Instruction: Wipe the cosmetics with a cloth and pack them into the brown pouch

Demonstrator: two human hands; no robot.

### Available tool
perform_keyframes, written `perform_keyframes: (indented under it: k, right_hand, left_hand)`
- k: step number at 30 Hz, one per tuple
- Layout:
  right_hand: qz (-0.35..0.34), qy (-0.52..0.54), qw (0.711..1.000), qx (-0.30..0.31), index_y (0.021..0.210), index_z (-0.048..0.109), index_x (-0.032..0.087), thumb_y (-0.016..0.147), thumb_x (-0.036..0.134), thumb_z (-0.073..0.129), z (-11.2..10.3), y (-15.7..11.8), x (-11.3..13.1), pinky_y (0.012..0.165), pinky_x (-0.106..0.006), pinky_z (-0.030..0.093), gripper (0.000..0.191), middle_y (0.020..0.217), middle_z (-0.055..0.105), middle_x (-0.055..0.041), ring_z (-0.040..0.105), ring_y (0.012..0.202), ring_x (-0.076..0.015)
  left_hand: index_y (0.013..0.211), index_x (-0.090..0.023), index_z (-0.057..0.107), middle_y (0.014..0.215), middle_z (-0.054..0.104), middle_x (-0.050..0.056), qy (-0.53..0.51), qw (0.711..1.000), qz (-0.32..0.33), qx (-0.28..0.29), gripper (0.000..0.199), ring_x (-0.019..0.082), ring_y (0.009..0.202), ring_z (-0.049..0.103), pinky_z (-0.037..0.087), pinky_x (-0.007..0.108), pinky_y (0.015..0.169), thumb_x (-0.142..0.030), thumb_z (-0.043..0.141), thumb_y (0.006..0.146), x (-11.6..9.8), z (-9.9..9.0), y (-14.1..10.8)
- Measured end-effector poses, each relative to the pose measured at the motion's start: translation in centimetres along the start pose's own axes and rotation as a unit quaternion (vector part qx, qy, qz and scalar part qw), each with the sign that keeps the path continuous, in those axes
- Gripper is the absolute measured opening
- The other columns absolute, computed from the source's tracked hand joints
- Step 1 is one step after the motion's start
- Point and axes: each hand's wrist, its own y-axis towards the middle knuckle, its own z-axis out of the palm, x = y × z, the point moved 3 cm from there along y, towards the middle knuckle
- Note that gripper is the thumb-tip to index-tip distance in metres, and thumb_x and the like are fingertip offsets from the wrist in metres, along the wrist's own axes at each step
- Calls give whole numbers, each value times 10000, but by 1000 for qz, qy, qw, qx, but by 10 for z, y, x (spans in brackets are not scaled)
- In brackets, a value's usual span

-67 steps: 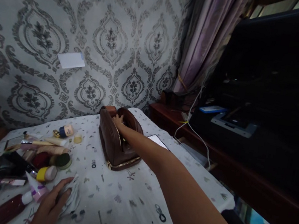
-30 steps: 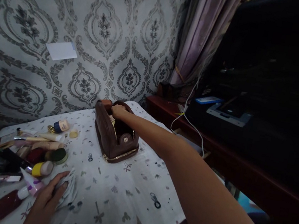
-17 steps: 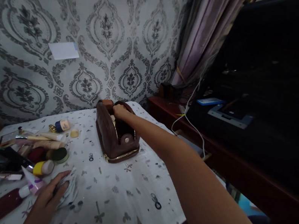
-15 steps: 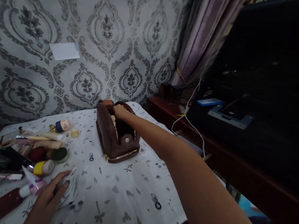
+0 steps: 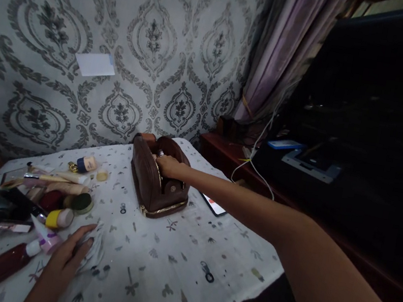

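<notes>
A brown toiletry bag [image 5: 143, 177] stands unzipped on the patterned tablecloth [image 5: 157, 277]. My right hand [image 5: 171, 167] reaches into its opening from the right, with the fingers closed. A small shiny silvery end [image 5: 160, 153] shows at those fingers, too small to name. My left hand [image 5: 65, 257] rests on the table, its fingers curled over a crumpled white cloth [image 5: 94, 251]. Left of that hand lie a pink-and-white tube [image 5: 48, 237], a dark red bottle [image 5: 2, 269] with a white cap and a yellow-banded bottle [image 5: 59, 218].
Several cosmetics lie in a pile at the left, among them a brush [image 5: 53, 179], a dark green jar [image 5: 82, 203] and a blue-capped bottle [image 5: 87, 164]. A phone [image 5: 217, 206] lies behind my right forearm. A large black screen [image 5: 370, 112] and a white cable [image 5: 262, 135] are at the right.
My right hand has moved back toward the bag's near right side, and a silvery end now shows at its fingers. The phone has come into sight. My left hand stays on the cloth.
</notes>
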Motion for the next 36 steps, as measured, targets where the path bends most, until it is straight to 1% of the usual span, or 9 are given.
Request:
perform_keyframes:
  k: [4,7,11,14,16,18,22,28,36]
  right_hand:
    - [8,13,1000,15,1223,672,180,908,181,559,9,6,-4,894,-306,550,335,1234,692,-161,677,1127,-278]
    - [6,31,999,19,1279,640,224,916,171,539,10,12,-5,909,-290,544,380,1271,681,-122,671,1143,-253]
    - [15,50,999,14,1365,573,277,932,181,516,11,13,-6,946,-295,527,447,1336,645,-98,649,1184,-243]
    - [30,56,998,15,1350,585,298,932,212,535,12,15,-8,948,-306,527,430,1332,648,-91,642,1193,-252]
    - [42,54,997,20,1273,641,285,911,224,589,11,17,-10,938,-300,530,371,1294,669,-88,644,1184,-253]
    - [63,48,996,29,1214,659,232,907,268,632,8,21,-13,921,-340,543,311,1248,677,-96,658,1135,-248]
    - [113,32,992,37,1220,601,148,944,357,611,-4,28,-18,883,-421,557,346,1213,632,-99,645,1051,-218]
    - [139,15,990,15,1241,586,142,937,345,621,-15,33,-12,902,-425,546,368,1248,603,-115,625,1080,-231]
    - [149,10,989,14,1238,586,127,933,345,627,-16,44,-9,897,-421,548,377,1240,605,-123,628,1071,-231]
  left_hand:
    - [1248,-171,655,1145,736,81,6,1000,4,-1,584,294,1113,665,527,398,985,-556,563,819,2,1,0]
    - [1254,-164,646,1182,723,87,2,1000,4,3,589,296,1148,650,514,404,1004,-556,556,823,1,1,0]
    - [1245,-155,648,1163,729,90,-6,1000,5,-1,582,293,1120,661,515,396,1000,-547,554,826,-4,1,-2]
    - [1225,-163,664,1117,745,78,-14,1000,3,-18,568,292,1076,677,532,386,969,-543,571,813,-8,0,-3]
    - [1217,-168,669,1114,746,74,-15,1000,-1,-19,568,290,1053,683,546,380,940,-544,581,801,-10,1,-4]
    - [1225,-169,664,1104,746,72,-16,1000,-7,-17,571,284,1014,692,553,379,917,-545,575,804,-11,1,-4]
    - [1221,-166,662,1109,743,73,-23,1000,-2,-20,569,288,1048,681,539,382,944,-549,566,812,-12,1,-5]
    - [1208,-167,672,1172,727,88,-16,1000,1,-16,583,301,1132,655,534,392,972,-555,597,780,-7,0,-1]
    - [1218,-171,660,1170,728,82,-8,1000,0,-5,580,295,1125,662,544,389,960,-559,581,794,-7,0,0]
